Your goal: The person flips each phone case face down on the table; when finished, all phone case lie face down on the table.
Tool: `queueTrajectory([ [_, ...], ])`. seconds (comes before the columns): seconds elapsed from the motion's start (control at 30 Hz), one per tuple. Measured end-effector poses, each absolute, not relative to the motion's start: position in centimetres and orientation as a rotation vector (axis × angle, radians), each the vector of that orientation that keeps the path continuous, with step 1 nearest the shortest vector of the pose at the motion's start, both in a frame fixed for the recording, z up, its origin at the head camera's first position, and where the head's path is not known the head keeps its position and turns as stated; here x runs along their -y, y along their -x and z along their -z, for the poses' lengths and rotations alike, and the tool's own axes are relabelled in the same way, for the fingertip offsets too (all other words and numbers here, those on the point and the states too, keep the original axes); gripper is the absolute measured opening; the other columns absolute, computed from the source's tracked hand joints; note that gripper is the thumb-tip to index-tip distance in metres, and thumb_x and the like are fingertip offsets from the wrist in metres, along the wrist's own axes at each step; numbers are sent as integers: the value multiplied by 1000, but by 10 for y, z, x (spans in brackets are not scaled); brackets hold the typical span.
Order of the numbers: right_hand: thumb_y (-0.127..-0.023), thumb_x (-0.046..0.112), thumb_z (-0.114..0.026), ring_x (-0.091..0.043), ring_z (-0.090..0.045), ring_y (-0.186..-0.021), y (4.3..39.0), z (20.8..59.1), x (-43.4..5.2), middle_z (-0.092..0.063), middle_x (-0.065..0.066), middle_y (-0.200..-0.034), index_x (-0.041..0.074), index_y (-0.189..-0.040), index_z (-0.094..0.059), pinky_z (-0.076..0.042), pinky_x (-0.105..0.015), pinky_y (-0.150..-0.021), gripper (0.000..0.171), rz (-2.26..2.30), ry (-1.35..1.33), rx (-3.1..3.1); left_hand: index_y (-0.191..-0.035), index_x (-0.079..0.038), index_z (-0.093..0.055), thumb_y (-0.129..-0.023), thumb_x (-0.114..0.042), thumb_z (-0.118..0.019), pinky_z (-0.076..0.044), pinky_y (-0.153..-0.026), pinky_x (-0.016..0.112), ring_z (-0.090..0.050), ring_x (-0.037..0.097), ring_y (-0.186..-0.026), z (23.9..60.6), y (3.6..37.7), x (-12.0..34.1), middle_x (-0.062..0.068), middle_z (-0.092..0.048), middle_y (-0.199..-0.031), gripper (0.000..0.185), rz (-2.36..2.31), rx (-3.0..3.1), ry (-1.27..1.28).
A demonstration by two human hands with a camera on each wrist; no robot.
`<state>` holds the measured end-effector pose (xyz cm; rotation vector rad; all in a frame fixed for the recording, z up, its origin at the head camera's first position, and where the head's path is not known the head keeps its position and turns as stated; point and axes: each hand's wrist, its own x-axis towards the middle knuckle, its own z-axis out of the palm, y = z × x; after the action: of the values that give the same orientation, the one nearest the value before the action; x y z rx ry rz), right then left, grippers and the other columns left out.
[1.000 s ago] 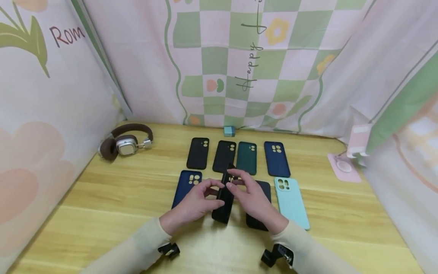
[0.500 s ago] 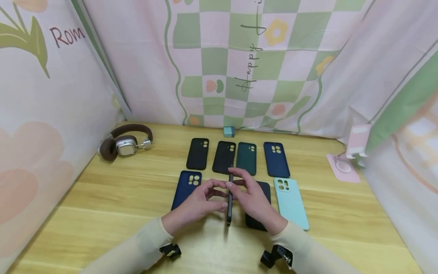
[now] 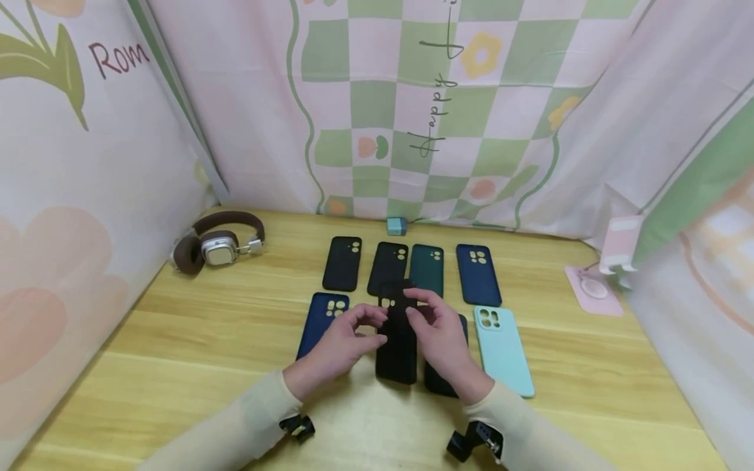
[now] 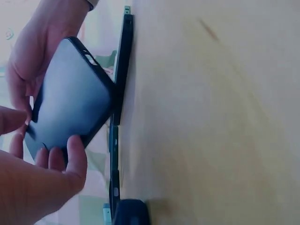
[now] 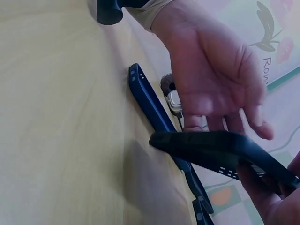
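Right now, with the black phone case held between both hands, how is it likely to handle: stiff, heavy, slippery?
The black phone case looks thin and hollow, so probably light. The left hand and right hand hold it by fingertips alone, which suggests little weight. Its matte surface probably grips well; it may flex somewhat.

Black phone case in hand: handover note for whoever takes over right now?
Left hand: fingers pinch the left edge of the black phone case.
Right hand: fingers grip its right edge near the camera cutout.
The case is held above the table, back side up, in the middle of the near row.
Laid out flat: four cases in the far row; navy case, another dark case under the right hand and mint case in the near row.
Left: the held case is not yet set down.
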<state>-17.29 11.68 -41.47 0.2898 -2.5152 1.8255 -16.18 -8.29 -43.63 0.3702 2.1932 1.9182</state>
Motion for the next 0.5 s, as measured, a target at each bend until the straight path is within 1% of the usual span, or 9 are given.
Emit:
queueTrajectory([
  [0.1, -99, 15, -59, -22, -63, -92, 173, 414, -118, -58, -1, -128, 18, -126, -62, -53, -31, -70, 27, -1860, -282, 2500, -114, -11, -60, -90, -11, -69, -52, -86, 40, -56, 25, -112, 439, 164, 85, 4, -56, -128, 26, -1918, -2211, -268],
  [0.17, -99, 14, -59, -22, -63, -94, 174, 414, -118, -56, -2, -129, 16, -127, -61, -53, -29, -71, 28, -1898, -282, 2479, -115, -11, -60, -89, -10, -70, -53, -82, 37, -57, 25, -108, 440, 166, 86, 6, -57, -123, 27, -1929, -2198, -192],
  [0.27, -99, 12, -59, -22, -63, -91, 175, 414, -119, -55, -5, -128, 13, -127, -61, -52, -28, -67, 29, -1976, -266, 2435, -116, -7, -59, -89, -9, -69, -54, -79, 36, -60, 24, -100, 440, 169, 87, 11, -60, -115, 29, -1970, -2134, -140],
  [0.4, -98, 11, -60, -21, -63, -84, 176, 414, -119, -55, -8, -124, 12, -129, -60, -51, -26, -62, 30, -2081, -198, 2393, -118, -4, -60, -90, -7, -66, -55, -77, 35, -63, 21, -89, 439, 171, 90, 12, -64, -106, 29, -1993, -2069, -129],
  [0.5, -98, 10, -60, -19, -66, -86, 178, 413, -119, -57, -11, -124, 11, -131, -59, -55, -27, -67, 33, -2117, -152, 2404, -117, -3, -62, -90, -6, -65, -56, -76, 36, -64, 20, -85, 438, 173, 91, 12, -65, -103, 28, -1982, -2087, -116],
])
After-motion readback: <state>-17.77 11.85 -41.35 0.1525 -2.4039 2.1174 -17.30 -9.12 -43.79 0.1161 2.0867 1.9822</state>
